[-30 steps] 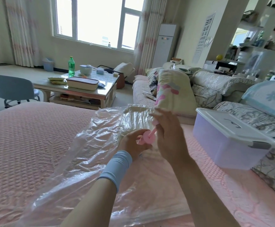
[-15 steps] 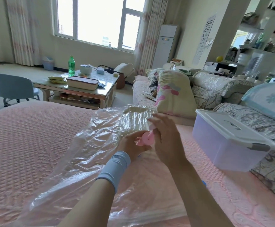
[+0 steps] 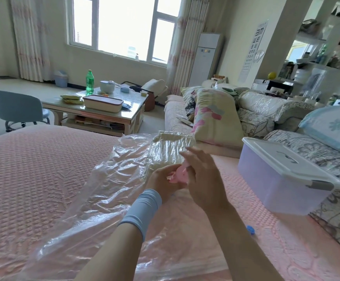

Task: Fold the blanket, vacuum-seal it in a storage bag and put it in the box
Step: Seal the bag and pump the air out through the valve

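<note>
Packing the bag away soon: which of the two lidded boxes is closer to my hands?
The translucent lilac storage box with the white lid, close on your right; the cream box sits far off on the coffee table.

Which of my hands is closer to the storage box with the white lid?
Right. The right hand is beside the storage box, with bare bedcover between them; the left hand, gripping the pink valve, lies on the right hand's far side from it.

One head-worn wide-angle camera looks forward and down across the bed toward the window.
</note>
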`<state>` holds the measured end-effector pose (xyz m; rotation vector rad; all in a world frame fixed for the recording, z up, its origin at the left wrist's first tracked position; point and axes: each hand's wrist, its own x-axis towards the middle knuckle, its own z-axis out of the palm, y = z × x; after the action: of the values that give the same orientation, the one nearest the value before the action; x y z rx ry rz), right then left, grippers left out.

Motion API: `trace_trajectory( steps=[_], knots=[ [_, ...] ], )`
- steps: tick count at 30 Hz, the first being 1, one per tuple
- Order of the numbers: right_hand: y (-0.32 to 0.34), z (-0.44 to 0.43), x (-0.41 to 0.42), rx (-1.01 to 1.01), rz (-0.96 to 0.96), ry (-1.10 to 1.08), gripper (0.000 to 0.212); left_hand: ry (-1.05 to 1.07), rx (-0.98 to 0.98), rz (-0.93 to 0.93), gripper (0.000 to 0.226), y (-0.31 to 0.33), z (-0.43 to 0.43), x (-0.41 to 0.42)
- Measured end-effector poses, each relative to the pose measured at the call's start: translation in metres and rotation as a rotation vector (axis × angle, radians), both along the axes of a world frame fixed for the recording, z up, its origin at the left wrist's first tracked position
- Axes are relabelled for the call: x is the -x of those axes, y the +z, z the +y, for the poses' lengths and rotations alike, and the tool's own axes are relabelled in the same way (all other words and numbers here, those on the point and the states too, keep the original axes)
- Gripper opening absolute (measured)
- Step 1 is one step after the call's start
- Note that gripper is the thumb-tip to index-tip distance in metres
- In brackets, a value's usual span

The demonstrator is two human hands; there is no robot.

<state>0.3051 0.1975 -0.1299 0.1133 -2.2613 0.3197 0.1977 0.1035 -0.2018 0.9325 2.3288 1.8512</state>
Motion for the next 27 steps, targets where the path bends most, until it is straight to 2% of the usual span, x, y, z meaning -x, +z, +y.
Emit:
trace_trajectory(
  steps=[3,5,7,10,12,14,18,20,22,25,27],
  knots=[
    [0.023,0.002,-0.001,-0.047,0.328,0.046,0.034,-0.012,-0.005,-0.007,0.056,-0.003,-0.001,0.005],
    [0.024,0.004,0.0,-0.033,0.428,0.038,0.033,-0.013,-0.003,-0.004,0.057,-0.004,0.0,0.006],
    [0.01,0.003,0.0,-0.036,0.3,-0.011,0.035,-0.006,-0.008,0.004,0.055,-0.003,0.001,0.003],
    [-0.015,0.002,0.003,0.054,-0.154,-0.019,0.036,-0.004,-0.005,0.011,0.053,-0.001,0.001,0.0],
    [-0.013,0.003,0.002,0.099,-0.207,0.007,0.036,-0.008,0.0,0.009,0.054,-0.001,0.001,-0.001],
    [0.005,0.003,0.0,0.055,-0.049,0.012,0.037,0.0,-0.02,0.005,0.056,-0.001,0.0,0.001],
    [0.038,0.002,-0.003,-0.015,0.399,0.063,0.035,0.001,-0.022,0.005,0.057,-0.003,0.0,0.004],
    [0.032,0.003,-0.001,-0.013,0.446,0.054,0.036,-0.004,-0.014,0.005,0.058,-0.004,0.0,0.004],
    [0.01,0.003,0.001,0.007,0.279,0.009,0.037,-0.007,-0.011,0.013,0.057,-0.005,0.001,0.003],
    [-0.02,0.003,0.005,0.067,-0.152,-0.04,0.039,-0.011,0.001,0.014,0.056,-0.003,0.001,-0.001],
    [-0.019,0.002,0.004,0.084,-0.199,-0.024,0.039,-0.013,0.003,-0.005,0.055,-0.003,0.001,-0.002]
  ],
)
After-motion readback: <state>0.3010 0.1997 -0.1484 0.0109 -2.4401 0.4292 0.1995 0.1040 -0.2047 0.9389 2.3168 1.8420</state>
